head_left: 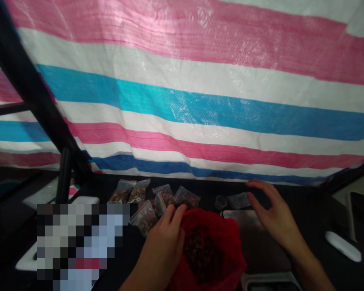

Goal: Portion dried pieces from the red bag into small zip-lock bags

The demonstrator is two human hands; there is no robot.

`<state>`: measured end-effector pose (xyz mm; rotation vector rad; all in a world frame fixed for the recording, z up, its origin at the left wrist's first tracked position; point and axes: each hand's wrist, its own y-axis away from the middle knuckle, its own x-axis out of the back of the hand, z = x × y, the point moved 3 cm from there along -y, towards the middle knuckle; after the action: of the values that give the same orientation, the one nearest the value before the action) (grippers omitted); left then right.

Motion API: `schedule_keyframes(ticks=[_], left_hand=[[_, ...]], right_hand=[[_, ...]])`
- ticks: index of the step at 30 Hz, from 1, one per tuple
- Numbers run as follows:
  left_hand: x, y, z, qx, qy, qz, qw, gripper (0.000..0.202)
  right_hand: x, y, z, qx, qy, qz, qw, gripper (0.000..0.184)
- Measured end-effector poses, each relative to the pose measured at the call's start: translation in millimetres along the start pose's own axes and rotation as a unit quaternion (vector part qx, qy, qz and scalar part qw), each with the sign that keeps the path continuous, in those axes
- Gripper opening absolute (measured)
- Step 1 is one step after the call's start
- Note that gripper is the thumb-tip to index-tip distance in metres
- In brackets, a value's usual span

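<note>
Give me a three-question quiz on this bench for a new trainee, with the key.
1. Multiple choice: what is the left hand touching? A) the clear plastic cup B) the red plastic bag C) the striped tarp

2. True or false: the right hand is holding the clear plastic cup.

3. Fill in the blank: the small zip bags lying beyond the red plastic bag hold ____ pieces.

Key: 1 B; 2 false; 3 brown.
</note>
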<state>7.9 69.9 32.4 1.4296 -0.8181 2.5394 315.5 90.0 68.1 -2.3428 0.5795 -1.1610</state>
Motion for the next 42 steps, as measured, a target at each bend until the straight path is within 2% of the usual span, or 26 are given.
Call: schedule_keyframes(ticks=[2,4,6,8,11,14,17,20,24,26,30,33,35,37,39,42], left_hand=[[7.6,0.4,3.5,-0.077,0.016,0.117,0.99,0.039],[14.9,0.2,7.8,-0.119,0.016,0.17,0.978,0.034],[19.6,-1.2,12.0,-0.128,0.0,0.159,0.979,0.033],[22.1,-2.8,14.6,-0.116,-0.014,0.126,0.985,0.028],[25.6,-5.2,11.1,-0.059,0.025,0.09,0.994,0.019],[32.9,-9.7,0.6,0.005,0.138,0.104,0.985,0.017],[40.4,-15.5,-11.1,0.067,0.238,0.138,0.959,0.023],[40.3,-18.4,-17.2,0.122,0.323,0.132,0.929,0.022],[27.6,-15.9,-10.7,0.114,0.451,0.032,0.885,0.027],[21.3,-13.8,-5.8,0.098,0.483,-0.011,0.87,0.028],[15.8,-14.3,-1.9,0.103,0.507,-0.034,0.855,0.021],[15.0,-16.3,-0.7,0.115,0.523,-0.046,0.843,0.018],[14.4,-16.4,-0.3,0.121,0.519,-0.047,0.845,0.018],[12.9,-15.5,-0.7,0.124,0.495,-0.047,0.858,0.019],[10.9,-14.3,-1.4,0.113,0.45,-0.044,0.885,0.019],[8.5,-13.3,-2.3,0.073,0.378,-0.032,0.922,0.015]], right_hand=[[-7.9,0.0,-22.1,0.036,-0.017,-0.028,0.999,0.022],[-23.6,-3.4,-46.4,0.077,-0.01,-0.103,0.992,0.022],[-46.9,-9.8,-69.3,0.105,0.023,-0.202,0.973,0.025],[-72.0,-17.8,-88.5,0.122,0.044,-0.251,0.959,0.023],[-108.0,-25.9,-104.5,0.129,0.089,-0.304,0.94,0.034],[-122.7,-28.8,-108.4,0.133,0.111,-0.323,0.931,0.027],[-108.1,-26.3,-111.8,0.148,0.098,-0.289,0.941,0.021],[-78.9,-13.2,-119.8,0.176,0.065,-0.22,0.957,0.033],[-50.1,17.5,-132.4,0.282,0.006,-0.068,0.957,0.03],[-48.4,30.5,-132.3,0.298,0.012,-0.036,0.954,0.03],[-54.0,42.9,-126.3,0.284,0.02,-0.045,0.958,0.035],[-51.0,45.8,-126.0,0.238,-0.002,-0.038,0.971,0.044],[-47.1,47.4,-130.0,0.201,-0.037,-0.04,0.978,0.041],[-46.7,48.2,-134.7,0.151,-0.081,-0.077,0.982,0.025],[-51.4,48.3,-137.0,0.073,-0.115,-0.142,0.98,0.012],[-62.1,48.4,-135.2,-0.035,-0.154,-0.226,0.961,0.012]])
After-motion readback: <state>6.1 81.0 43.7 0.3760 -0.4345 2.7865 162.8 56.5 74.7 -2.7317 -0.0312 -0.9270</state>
